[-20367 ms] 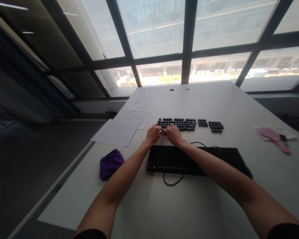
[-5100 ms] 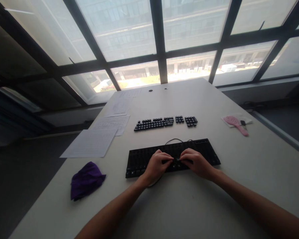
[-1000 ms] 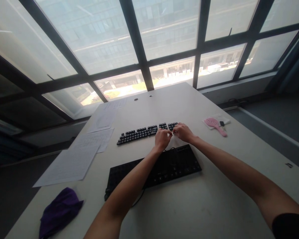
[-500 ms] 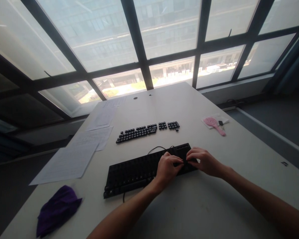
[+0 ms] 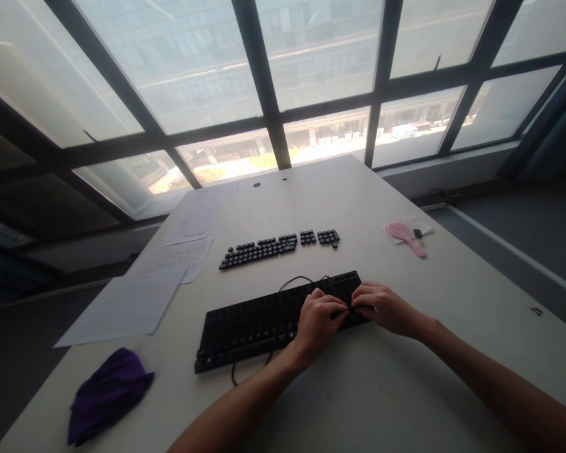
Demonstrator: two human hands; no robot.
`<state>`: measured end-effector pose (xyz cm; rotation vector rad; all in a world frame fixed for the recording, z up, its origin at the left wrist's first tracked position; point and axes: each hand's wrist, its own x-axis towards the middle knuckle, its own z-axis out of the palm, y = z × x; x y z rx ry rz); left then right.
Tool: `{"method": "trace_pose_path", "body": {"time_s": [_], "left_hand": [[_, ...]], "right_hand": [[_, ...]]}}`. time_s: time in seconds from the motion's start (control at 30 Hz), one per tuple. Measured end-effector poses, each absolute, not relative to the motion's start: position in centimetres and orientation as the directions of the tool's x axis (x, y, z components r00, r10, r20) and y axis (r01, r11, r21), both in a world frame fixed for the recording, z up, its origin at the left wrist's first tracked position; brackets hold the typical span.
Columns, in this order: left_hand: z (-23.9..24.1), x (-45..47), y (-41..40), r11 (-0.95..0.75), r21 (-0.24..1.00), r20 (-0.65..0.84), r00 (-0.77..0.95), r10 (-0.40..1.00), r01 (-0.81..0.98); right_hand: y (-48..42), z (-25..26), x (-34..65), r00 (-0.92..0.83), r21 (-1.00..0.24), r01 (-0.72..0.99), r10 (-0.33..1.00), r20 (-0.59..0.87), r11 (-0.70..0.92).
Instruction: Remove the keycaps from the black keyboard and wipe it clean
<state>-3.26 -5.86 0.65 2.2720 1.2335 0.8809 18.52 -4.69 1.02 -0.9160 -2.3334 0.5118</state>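
A black keyboard lies slantwise on the white table, most of its keycaps off. Over its right-hand part, my left hand is closed in a pinch, thumb and fingertips together. My right hand meets it from the other side, also pinching, with fingertips almost touching those of the left. Whatever sits between the fingers is too small and dark to make out. Behind the keyboard, loose black keycaps are laid out in rows like a keyboard layout, with smaller blocks at their right.
Printed paper sheets lie along the left table edge. A purple cloth is crumpled at the front left. On the right are a pink round-headed brush and a small dark tool on clear plastic. A cable loops behind the keyboard.
Both hands stay at the same part of the keyboard. My right fingertips have come slightly closer to the left ones. The loose keycaps have not moved.
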Motion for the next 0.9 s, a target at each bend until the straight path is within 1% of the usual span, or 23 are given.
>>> {"method": "trace_pose_path", "body": {"time_s": [0.2,0.27,0.47,0.77,0.9], "left_hand": [[0.48,-3.06,-6.42,-0.606,0.487,0.381,0.471,0.795,0.629],[0.31,-2.99,-6.44,-0.611,0.481,0.384,0.475,0.791,0.629],[0.11,-2.98,-5.99,-0.502,0.653,0.320,0.394,0.862,0.567],[0.02,-3.08,-5.98,-0.513,0.663,0.348,0.381,0.856,0.546],[0.09,-3.07,-5.85,-0.483,0.686,0.325,0.364,0.873,0.545]], "right_hand": [[-4.97,0.67,18.31,-0.631,-0.466,0.493,0.671,0.391,0.735],[-5.16,0.69,18.31,-0.633,-0.458,0.504,0.674,0.382,0.732],[-5.48,1.20,18.27,-0.619,-0.470,0.504,0.682,0.389,0.725],[-5.63,1.17,18.24,-0.604,-0.484,0.515,0.700,0.382,0.708],[-5.69,1.10,18.25,-0.597,-0.483,0.508,0.696,0.400,0.713]]}}
